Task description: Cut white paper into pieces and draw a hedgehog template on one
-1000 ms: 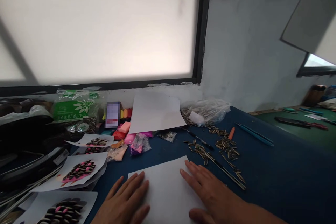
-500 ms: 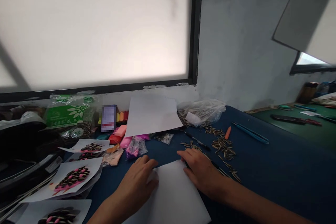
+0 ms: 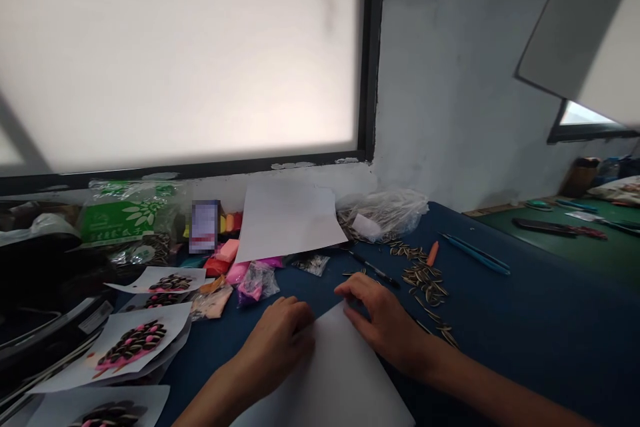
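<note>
Apparently the right hand [image 3: 379,320] pinched a white sheet [image 3: 343,377] by its far corner; the left hand [image 3: 280,337] curled against the left side, its grip too hidden to tell. The sheet lay over the blue tabletop [image 3: 530,340], near striped seeds [image 3: 425,282]. The step seemed to be adjusting the sheet; the next move called for steady hold.

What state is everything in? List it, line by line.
White sheet, blank where visible
Left hand, fingers curled, at the sheet
Right hand, fingers bent, at the sheet's corner
Sunflower seeds, loose, scattered
Blue tweezers, lying flat
Pen, lying flat
Photo sheets, overlapping
Clear plastic bag, crumpled
Green seed bag, holding seeds
</note>
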`<action>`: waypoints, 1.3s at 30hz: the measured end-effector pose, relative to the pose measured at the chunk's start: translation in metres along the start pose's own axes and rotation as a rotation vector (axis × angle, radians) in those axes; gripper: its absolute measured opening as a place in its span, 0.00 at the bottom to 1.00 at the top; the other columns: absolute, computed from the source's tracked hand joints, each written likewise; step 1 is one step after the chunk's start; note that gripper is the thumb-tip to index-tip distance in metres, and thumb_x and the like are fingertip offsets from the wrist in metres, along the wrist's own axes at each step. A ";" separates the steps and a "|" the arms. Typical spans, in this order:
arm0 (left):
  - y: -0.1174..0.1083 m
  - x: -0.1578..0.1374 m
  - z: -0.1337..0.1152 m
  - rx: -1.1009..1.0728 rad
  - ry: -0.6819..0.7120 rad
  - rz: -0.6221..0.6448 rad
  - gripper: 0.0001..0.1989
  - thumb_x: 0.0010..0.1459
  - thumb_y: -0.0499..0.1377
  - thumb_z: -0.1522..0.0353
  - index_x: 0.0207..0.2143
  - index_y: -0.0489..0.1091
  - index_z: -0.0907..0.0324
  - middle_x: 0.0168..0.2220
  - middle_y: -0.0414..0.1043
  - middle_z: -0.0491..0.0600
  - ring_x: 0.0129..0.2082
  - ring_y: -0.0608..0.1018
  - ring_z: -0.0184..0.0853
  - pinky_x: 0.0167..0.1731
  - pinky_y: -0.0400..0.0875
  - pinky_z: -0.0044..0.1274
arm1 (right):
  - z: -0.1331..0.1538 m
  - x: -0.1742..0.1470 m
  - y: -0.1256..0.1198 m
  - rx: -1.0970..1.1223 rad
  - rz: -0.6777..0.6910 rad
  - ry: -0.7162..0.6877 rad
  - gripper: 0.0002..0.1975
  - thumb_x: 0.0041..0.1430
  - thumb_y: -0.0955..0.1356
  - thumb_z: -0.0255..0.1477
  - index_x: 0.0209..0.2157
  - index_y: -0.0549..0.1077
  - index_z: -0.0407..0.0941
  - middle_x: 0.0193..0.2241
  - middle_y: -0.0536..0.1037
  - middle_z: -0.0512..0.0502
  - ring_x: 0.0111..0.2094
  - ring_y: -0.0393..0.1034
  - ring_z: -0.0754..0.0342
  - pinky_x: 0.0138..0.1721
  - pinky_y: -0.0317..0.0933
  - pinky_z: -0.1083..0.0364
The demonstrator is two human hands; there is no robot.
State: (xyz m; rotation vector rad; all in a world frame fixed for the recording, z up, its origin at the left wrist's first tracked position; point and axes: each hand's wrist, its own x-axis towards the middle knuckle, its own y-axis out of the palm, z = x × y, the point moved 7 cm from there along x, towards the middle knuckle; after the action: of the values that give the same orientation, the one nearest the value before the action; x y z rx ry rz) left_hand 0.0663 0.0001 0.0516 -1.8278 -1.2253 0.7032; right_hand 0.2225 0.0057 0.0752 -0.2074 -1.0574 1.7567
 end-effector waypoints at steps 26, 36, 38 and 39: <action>-0.019 -0.014 0.003 -0.710 -0.054 -0.081 0.20 0.53 0.60 0.50 0.24 0.69 0.57 0.24 0.68 0.44 0.26 0.71 0.36 0.26 0.64 0.23 | 0.014 -0.012 -0.007 0.629 0.169 0.228 0.15 0.58 0.72 0.38 0.42 0.73 0.43 0.35 0.75 0.46 0.36 0.71 0.49 0.35 0.64 0.54; -0.040 -0.028 0.015 -1.127 -0.209 -0.223 0.21 0.48 0.71 0.50 0.34 0.78 0.58 0.27 0.78 0.48 0.26 0.79 0.38 0.23 0.70 0.21 | -0.001 -0.008 -0.006 0.921 0.032 0.303 0.24 0.56 0.70 0.52 0.29 0.72 0.43 0.27 0.72 0.51 0.31 0.67 0.54 0.34 0.63 0.56; -0.040 -0.029 0.016 -1.208 -0.225 -0.219 0.20 0.48 0.72 0.52 0.33 0.78 0.59 0.24 0.77 0.47 0.23 0.78 0.36 0.22 0.69 0.20 | -0.003 -0.009 -0.003 0.959 0.035 0.335 0.24 0.56 0.71 0.52 0.31 0.73 0.43 0.28 0.73 0.51 0.31 0.67 0.54 0.35 0.64 0.56; -0.040 -0.030 0.018 -1.247 -0.236 -0.228 0.20 0.47 0.73 0.52 0.32 0.78 0.59 0.24 0.77 0.47 0.23 0.78 0.35 0.22 0.70 0.20 | -0.004 -0.009 -0.002 0.976 0.026 0.356 0.24 0.55 0.71 0.52 0.32 0.73 0.43 0.28 0.73 0.51 0.31 0.67 0.55 0.34 0.64 0.56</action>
State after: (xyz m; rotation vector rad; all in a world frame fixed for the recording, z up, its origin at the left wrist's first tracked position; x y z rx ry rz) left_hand 0.0218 -0.0135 0.0765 -2.4931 -2.2887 -0.0783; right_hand 0.2303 0.0003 0.0713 0.0833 0.1125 1.9660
